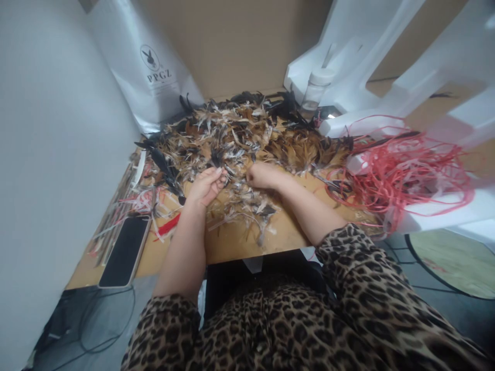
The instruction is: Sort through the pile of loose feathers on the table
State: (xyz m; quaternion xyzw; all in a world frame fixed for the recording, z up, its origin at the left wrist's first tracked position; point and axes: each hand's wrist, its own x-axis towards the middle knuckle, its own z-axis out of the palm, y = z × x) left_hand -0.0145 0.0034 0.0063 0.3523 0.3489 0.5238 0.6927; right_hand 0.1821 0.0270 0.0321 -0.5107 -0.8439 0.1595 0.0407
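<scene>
A wide heap of brown, white and black feathers (pixel 240 123) covers the back of the wooden table (pixel 228 245). Near its front edge, my left hand (pixel 209 184) pinches a small bunch of dark feathers (pixel 217 158) that points upward from the fingertips. To the right, my right hand (pixel 261 175) is curled over the feathers, its fingertips turned down and mostly hidden; I cannot make out what lies in them. Below both hands, a thinner scatter of pale feather scraps (pixel 265 211) lies on the wood.
A phone (pixel 126 251) lies at the left front, near a red strip (pixel 169 225). Tangled pink-red ribbon (pixel 417 170) spreads over white foam (pixel 436 214) at right. A lidded clear jar (pixel 315 90) and a silver bag (pixel 154 77) stand behind. A round stool (pixel 456 263) is lower right.
</scene>
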